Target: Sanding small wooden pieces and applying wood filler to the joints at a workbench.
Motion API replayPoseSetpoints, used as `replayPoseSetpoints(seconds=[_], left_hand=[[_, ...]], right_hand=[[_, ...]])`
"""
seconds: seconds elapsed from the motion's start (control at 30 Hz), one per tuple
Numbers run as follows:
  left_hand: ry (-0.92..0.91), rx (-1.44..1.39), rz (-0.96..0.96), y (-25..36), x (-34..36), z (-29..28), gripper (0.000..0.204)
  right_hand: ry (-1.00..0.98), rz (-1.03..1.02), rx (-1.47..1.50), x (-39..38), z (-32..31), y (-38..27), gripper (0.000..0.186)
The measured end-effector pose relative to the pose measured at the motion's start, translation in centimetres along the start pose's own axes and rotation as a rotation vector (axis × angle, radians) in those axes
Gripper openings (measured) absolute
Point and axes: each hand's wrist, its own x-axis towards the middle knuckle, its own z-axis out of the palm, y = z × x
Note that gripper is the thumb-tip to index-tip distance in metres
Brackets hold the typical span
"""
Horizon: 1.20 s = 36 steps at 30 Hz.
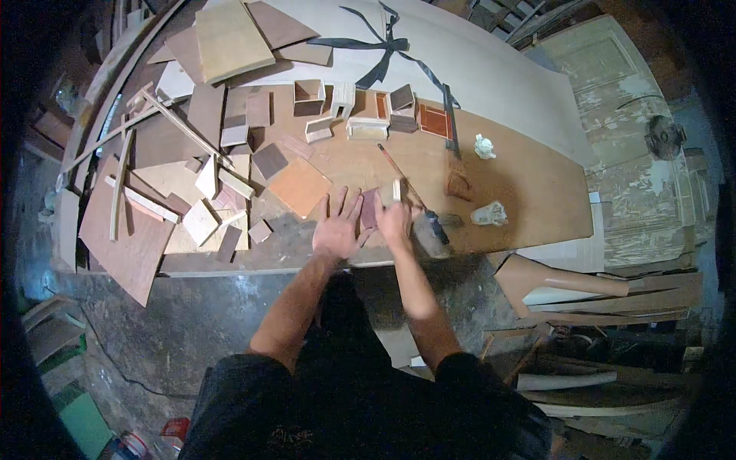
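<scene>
A small dark reddish-brown wood piece (369, 208) lies on the workbench near its front edge, between my two hands. My left hand (337, 230) rests flat with spread fingers, the fingertips at the piece's left side. My right hand (393, 222) is closed at the piece's right side, with its fingers curled. Just beyond its knuckles a small pale wood block (396, 190) shows; whether the fingers grip it I cannot make out. To the right lies a long thin tool with a dark handle (437, 228). An orange-brown square panel (300, 187) lies beyond my left hand.
Several small box-like wood pieces (368, 128) stand along the back. Wood strips (184, 126) and offcuts crowd the left. A brown block (458, 184), a clear cup (489, 214) and a crumpled white wad (484, 146) sit right. Black straps (394, 44) lie on the white sheet.
</scene>
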Motion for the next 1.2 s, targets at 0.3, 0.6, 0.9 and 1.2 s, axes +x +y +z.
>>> replayPoseSetpoints(seconds=[0.3,0.6,0.9,1.2], left_hand=[[-0.045,0.025,0.0,-0.2,-0.3,-0.8,0.079],[-0.055,0.009,0.001,-0.5,-1.0,-1.7,0.076],[0.069,-0.105,0.065,-0.3,-1.1,-1.2,0.062],[0.121,-0.092,0.084,-0.2,-1.1,-0.1,0.041]], right_hand=[[-0.081,0.023,-0.115,-0.5,-0.7,-0.3,0.049],[0.073,-0.133,0.0,-6.3,-0.8,1.7,0.031],[-0.098,0.017,0.024,-6.1,-2.2,1.7,0.039],[-0.173,-0.262,0.133,-6.3,-2.6,3.5,0.035]])
